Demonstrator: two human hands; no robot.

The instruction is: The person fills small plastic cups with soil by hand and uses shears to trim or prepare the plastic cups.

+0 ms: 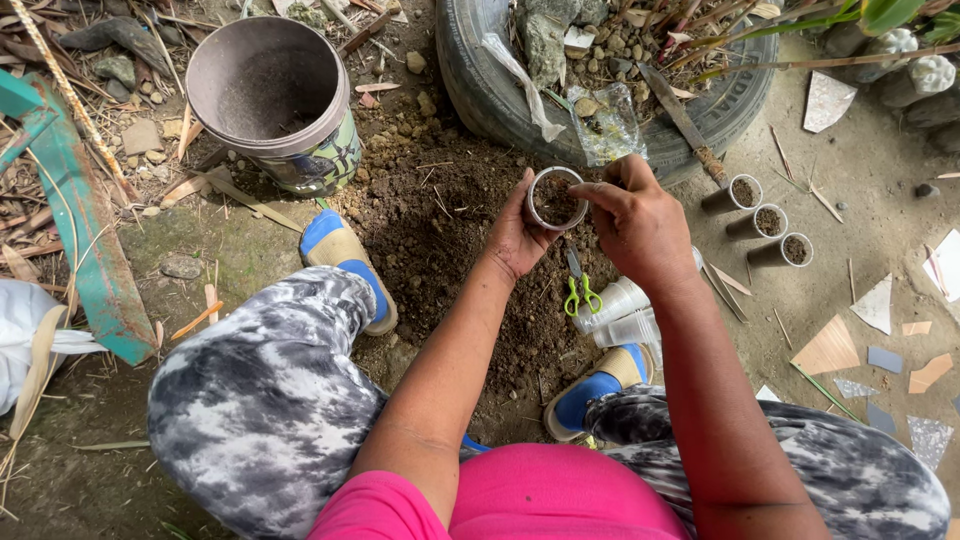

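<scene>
My left hand [515,235] cups a soil-filled cup [555,198]; my right hand [635,215] pinches at its rim, packing soil. Next probably calls for setting it by the filled cups [767,221].

Green-handled scissors [580,292], grey marbled trousers [265,400]

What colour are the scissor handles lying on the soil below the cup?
Bright green; the scissors lie just under the soil-filled cup, clearest in the head view.

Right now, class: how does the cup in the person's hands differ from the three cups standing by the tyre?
The held cup is gripped in the left hand, with the right hand at its rim; the three cups stand untouched in a row on the ground. The held cup looks wider. All contain dark soil.
</scene>
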